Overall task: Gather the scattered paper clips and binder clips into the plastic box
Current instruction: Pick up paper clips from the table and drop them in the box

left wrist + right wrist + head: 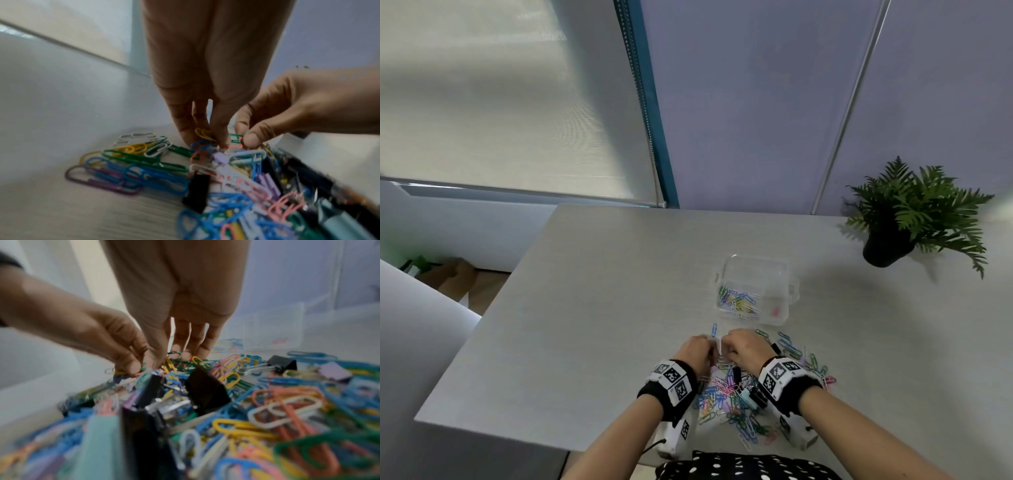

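Note:
A heap of coloured paper clips [726, 394] mixed with black binder clips [205, 391] lies on the table close to me. At its far edge my two hands meet. My left hand [707, 346] points its fingers down and pinches a few paper clips [203, 135] at the fingertips. My right hand [726, 346] pinches a green and a red paper clip [236, 141] right beside it. The clear plastic box [726, 274] stands just beyond the hands, open, with several paper clips in its near half. More clips [791, 346] trail off to the right of my right hand.
A potted fern [914, 212] stands at the table's back right. The grey table [602, 308] ends at a left edge and a near edge by my body. A mint binder clip [744, 397] and a lilac one [335, 372] lie in the heap.

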